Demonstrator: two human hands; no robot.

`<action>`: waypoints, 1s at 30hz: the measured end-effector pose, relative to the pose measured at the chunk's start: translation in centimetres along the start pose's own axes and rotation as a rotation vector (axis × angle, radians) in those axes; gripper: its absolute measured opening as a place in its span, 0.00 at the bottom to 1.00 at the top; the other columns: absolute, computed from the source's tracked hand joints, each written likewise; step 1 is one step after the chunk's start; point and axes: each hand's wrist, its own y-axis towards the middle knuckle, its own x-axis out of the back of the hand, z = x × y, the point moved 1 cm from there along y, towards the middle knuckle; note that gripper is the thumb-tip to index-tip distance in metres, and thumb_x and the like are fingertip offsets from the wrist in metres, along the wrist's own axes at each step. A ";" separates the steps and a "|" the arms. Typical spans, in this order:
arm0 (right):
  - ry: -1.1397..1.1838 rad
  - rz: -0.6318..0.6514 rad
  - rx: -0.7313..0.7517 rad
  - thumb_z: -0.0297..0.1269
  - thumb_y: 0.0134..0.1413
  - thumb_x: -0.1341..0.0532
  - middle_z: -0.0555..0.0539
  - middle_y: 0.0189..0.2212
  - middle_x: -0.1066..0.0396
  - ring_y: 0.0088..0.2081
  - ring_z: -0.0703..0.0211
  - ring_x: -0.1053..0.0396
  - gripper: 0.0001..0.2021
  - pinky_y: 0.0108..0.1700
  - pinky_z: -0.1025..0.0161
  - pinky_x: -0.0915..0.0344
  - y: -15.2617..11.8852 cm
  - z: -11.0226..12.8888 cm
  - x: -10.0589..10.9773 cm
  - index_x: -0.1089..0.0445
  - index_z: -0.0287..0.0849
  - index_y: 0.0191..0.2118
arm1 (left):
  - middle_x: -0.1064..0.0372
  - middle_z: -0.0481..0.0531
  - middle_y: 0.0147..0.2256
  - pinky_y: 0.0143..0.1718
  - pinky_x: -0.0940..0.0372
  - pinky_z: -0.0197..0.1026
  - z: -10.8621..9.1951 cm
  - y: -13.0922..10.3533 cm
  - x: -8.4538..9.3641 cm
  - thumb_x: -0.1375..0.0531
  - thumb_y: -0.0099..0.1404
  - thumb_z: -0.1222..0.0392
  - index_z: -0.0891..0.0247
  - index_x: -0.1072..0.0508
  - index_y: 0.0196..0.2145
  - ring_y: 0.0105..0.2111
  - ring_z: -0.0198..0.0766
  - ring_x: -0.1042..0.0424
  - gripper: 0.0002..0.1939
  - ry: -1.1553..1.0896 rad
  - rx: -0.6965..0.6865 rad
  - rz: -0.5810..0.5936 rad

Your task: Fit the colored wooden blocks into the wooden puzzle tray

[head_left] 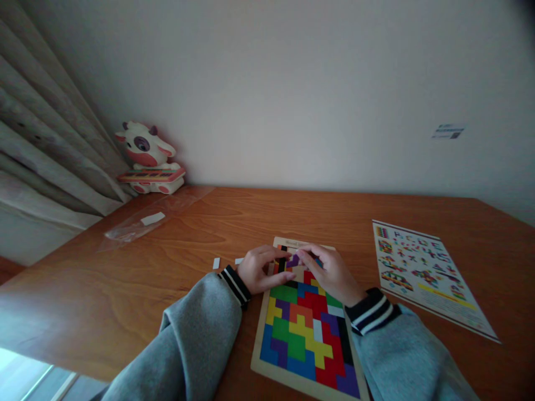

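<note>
A wooden tray puzzle (261, 367) lies on the table in front of me, mostly filled with coloured block pieces. Over its far part, my right hand (332, 273) has thumb and index finger brought together at a purple puzzle piece (292, 260), whose edge is partly hidden by the fingertips. My left hand (263, 269) rests across the tray's left side, thumb and fingers apart, its fingertips close to that same piece. Bare wood of the tray shows between the hands. Beside the left wrist lie two small white pieces (216, 263), one partly covered by the hand.
On the brown table (334, 214), a printed sheet of patterns (426, 273) lies at the right. A clear plastic bag (134, 225) is at the back left, near a cow toy with a keyboard (150, 159). A curtain (50, 128) hangs at the left; a wall stands behind.
</note>
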 end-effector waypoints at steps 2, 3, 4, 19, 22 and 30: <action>0.029 0.043 0.009 0.47 0.65 0.46 0.48 0.33 0.23 0.35 0.57 0.26 0.14 0.40 0.59 0.30 0.0 0.1 -0.3 0.27 0.45 0.40 | 0.24 0.55 0.34 0.37 0.31 0.38 0.1 0.0 -0.1 0.42 0.68 0.50 0.64 0.23 0.42 0.33 0.37 0.26 0.15 -0.001 0.026 -0.026; 0.033 0.051 0.005 0.47 0.65 0.46 0.48 0.33 0.23 0.36 0.57 0.26 0.14 0.41 0.59 0.30 0.0 -0.1 -0.3 0.27 0.46 0.40 | 0.24 0.55 0.33 0.35 0.31 0.37 0.2 0.0 -0.2 0.44 0.70 0.52 0.64 0.23 0.40 0.32 0.37 0.26 0.14 0.006 0.039 -0.037; 0.023 0.048 -0.001 0.47 0.65 0.46 0.48 0.33 0.23 0.36 0.57 0.26 0.14 0.41 0.59 0.30 0.0 -0.3 -0.2 0.27 0.46 0.40 | 0.24 0.54 0.32 0.34 0.31 0.36 0.3 0.0 -0.3 0.45 0.71 0.53 0.63 0.23 0.39 0.31 0.36 0.27 0.15 0.015 0.056 -0.047; -0.448 -0.045 0.059 0.46 0.58 0.38 0.44 0.41 0.30 0.44 0.51 0.29 0.13 0.46 0.52 0.31 -0.2 -3.2 0.1 0.30 0.44 0.44 | 0.25 0.50 0.38 0.37 0.32 0.35 1.3 -0.2 -0.6 0.48 0.72 0.56 0.60 0.27 0.42 0.35 0.35 0.26 0.11 0.140 0.155 0.037; -0.459 -0.049 0.092 0.42 0.60 0.40 0.44 0.40 0.30 0.43 0.52 0.29 0.10 0.46 0.54 0.30 -0.1 -2.9 0.2 0.29 0.44 0.43 | 0.25 0.51 0.38 0.38 0.32 0.35 1.4 -0.3 -0.6 0.48 0.72 0.56 0.60 0.27 0.42 0.35 0.35 0.26 0.11 0.144 0.156 0.054; -0.487 -0.100 0.101 0.38 0.67 0.48 0.44 0.36 0.28 0.38 0.53 0.29 0.13 0.43 0.54 0.32 0.2 -3.8 1.7 0.28 0.43 0.37 | 0.26 0.50 0.38 0.40 0.32 0.36 1.2 -0.2 -0.5 0.48 0.73 0.56 0.60 0.27 0.42 0.37 0.36 0.27 0.11 0.120 0.135 0.055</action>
